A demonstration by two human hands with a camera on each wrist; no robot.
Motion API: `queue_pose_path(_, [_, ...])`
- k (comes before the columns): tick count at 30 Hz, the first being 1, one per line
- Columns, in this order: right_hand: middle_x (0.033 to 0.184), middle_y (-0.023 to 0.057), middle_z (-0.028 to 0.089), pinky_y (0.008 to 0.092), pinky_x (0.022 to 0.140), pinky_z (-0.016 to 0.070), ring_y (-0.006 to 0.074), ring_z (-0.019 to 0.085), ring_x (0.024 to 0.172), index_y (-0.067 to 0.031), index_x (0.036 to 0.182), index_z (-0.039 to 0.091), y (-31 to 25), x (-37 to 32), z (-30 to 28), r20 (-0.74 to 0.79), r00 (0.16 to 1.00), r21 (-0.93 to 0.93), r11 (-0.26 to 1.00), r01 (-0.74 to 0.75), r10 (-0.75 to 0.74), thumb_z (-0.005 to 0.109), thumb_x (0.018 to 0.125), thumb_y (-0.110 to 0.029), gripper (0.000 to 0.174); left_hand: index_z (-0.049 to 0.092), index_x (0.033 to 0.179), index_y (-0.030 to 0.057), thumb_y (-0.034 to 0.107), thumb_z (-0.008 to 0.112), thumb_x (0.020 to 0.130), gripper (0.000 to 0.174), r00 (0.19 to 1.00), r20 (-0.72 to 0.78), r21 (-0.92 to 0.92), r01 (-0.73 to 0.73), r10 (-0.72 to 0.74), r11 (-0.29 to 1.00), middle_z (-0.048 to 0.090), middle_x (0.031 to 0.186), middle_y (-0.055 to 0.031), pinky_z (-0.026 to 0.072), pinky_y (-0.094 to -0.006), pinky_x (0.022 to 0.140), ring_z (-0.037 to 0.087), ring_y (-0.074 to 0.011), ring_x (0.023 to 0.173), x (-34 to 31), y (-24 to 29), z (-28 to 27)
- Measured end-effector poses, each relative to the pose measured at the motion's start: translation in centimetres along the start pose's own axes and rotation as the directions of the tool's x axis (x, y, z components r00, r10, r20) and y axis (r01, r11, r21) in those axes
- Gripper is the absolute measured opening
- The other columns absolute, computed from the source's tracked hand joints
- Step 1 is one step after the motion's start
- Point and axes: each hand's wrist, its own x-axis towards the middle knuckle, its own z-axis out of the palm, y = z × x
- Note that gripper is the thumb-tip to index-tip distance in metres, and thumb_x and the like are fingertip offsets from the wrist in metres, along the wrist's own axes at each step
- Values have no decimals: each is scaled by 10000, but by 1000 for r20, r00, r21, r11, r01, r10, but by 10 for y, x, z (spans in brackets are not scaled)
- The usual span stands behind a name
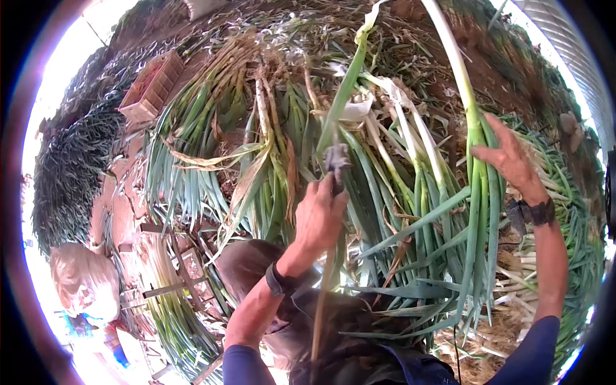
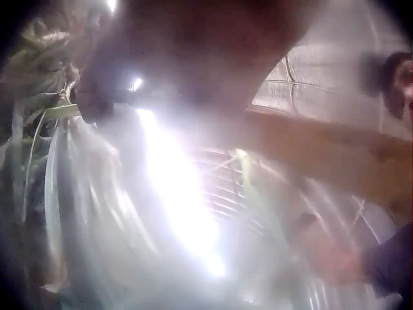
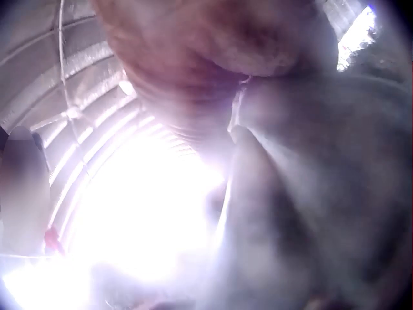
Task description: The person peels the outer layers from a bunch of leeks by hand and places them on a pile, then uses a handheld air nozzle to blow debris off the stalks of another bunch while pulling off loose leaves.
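In the head view my left hand (image 1: 319, 218) is curled round a small dark object (image 1: 336, 168), too blurred to identify. A green leaf (image 1: 346, 90) rises just above it, and a thin tan strip (image 1: 324, 295) runs below the hand. My right hand (image 1: 513, 160) holds a large leek (image 1: 475, 138) between thumb and fingers, its white stem up and green leaves hanging down. Leeks (image 1: 417, 154) lie in a row between the hands. In the right wrist view the hand (image 3: 213, 58) is close above blurred leaves (image 3: 322, 168); the left wrist view is hazy with glare.
A wooden crate (image 1: 153, 86) stands at the upper left. Bundled leeks (image 1: 173, 301) lie in a frame at the lower left, near a pale sack (image 1: 85, 277). More leeks (image 1: 571, 212) are heaped along the right, and loose trimmings (image 1: 410, 58) cover the ground beyond.
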Motion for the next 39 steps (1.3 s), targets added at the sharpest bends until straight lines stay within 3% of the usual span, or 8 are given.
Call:
queue_pose_path(3, [1635,237,299,471,1134,452,368,510,1377,-35,1603,254,3,23,19,338,891,-325,926,-190,301,744,899,-238,881,525,1416,-10,323,587,971,558,997,-53,-15,49,-50,999,600,1176,-242,502,-520,853,632,-446,984,-2,-12,-5])
queue_pose_path(8, [1247,268,614,533,1058,466,438,605,1187,-43,1405,554,80,41,67,616,620,-770,535,346,485,776,791,-299,702,502,1454,-29,230,605,998,535,956,-165,-208,206,-242,956,655,1068,-178,541,-368,661,646,-216,802,2,-40,-42])
queue_pose_path(12, [1145,229,638,485,944,515,399,643,1056,18,1271,605,40,71,120,599,799,-480,774,414,-56,712,877,-282,507,504,1473,-16,300,624,995,586,803,-323,-548,273,-501,791,667,1138,-119,509,-306,718,622,-176,889,5,-59,-102])
queue_pose_path(18, [1025,174,678,466,847,529,345,676,948,-10,1131,636,-76,116,283,799,598,-165,935,314,-60,607,965,-457,477,473,1494,-25,266,615,990,599,814,-336,-528,254,-474,810,624,1240,-164,489,-317,882,613,-185,949,-6,-59,-111])
queue_pose_path(23, [1004,186,652,496,793,521,344,667,877,17,1226,550,-115,96,444,504,853,-214,937,276,-136,665,923,-471,586,494,1427,-88,199,619,979,547,818,-330,-523,256,-471,813,660,1216,-196,475,-349,995,626,-241,1096,-12,-67,-105])
queue_pose_path(25, [1060,225,641,496,817,537,372,674,914,48,1362,429,-121,86,478,50,972,-491,842,222,-227,739,852,-433,767,530,1383,-85,193,638,956,521,829,-363,-440,249,-425,863,658,1191,-204,482,-362,982,637,-273,1071,-15,-74,-100])
queue_pose_path(32, [1213,233,638,471,927,553,396,676,1052,10,1397,433,-108,108,412,395,912,-225,974,-19,109,765,715,-324,828,560,1351,-57,167,633,937,477,890,-318,-472,150,-326,869,654,1109,-189,505,-385,905,632,-277,983,-16,-68,-99])
queue_pose_path(39, [983,192,637,443,745,566,362,697,812,30,1178,523,-69,48,318,289,910,-446,799,403,-298,844,713,-251,632,521,1399,-6,202,652,955,508,976,-40,-225,202,-216,953,629,1057,-235,552,-463,782,671,-369,880,-53,-29,-69])
